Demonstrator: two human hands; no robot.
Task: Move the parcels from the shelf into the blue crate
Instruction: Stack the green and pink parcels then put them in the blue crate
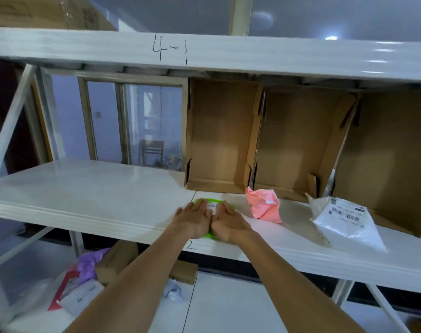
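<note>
A flat green parcel (213, 202) with a white label lies near the front edge of the white shelf (96, 193). My left hand (193, 219) and my right hand (228, 222) rest flat on it side by side, fingers stretched forward, covering most of it. A crumpled pink parcel (264, 205) stands just right of my hands. Further right lies a white plastic parcel (344, 219) with barcode labels. The blue crate is out of view.
Three open cardboard boxes (223, 135) lie on their sides at the back of the shelf, right of centre. The upper shelf beam (204, 49) is marked "4-1". Below the shelf, purple, red and white bags (84, 280) and a cardboard piece lie on the floor.
</note>
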